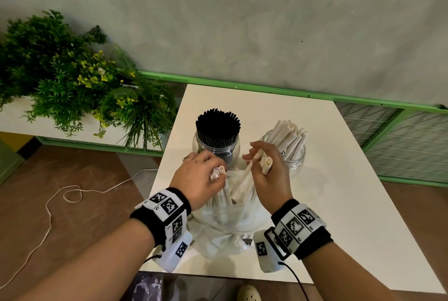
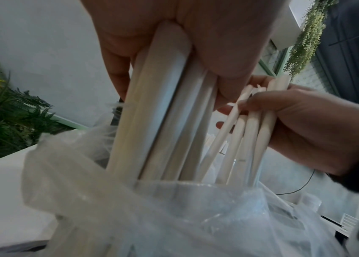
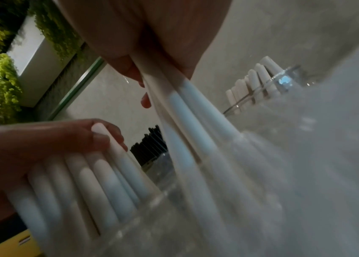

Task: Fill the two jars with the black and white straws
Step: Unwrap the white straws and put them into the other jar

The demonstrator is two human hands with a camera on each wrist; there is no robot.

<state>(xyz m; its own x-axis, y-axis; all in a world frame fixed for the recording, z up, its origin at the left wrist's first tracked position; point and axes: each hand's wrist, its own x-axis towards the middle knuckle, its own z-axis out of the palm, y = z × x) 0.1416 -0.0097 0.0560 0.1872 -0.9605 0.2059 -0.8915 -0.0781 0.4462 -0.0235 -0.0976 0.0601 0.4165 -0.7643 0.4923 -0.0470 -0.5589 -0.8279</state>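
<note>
Hands, left hand [image 1: 198, 174] and right hand [image 1: 269, 174], each grip pale matte white straws [image 2: 163, 111] rising from a clear plastic bag [image 2: 174, 217].

Wrist-worn equipment on two bare forearms

Each wrist carries a black fabric band [image 1: 155, 224] fitted with white panels printed with square black-and-white markers. Below each band hangs a white camera housing [image 1: 175, 256] bearing one further marker, with a thin black cable [image 1: 297, 281] leading back along the forearm. The left hand [image 1: 197, 179] wears a thin ring [image 1: 188, 159]. The right hand [image 1: 271, 174] is bare.
</note>
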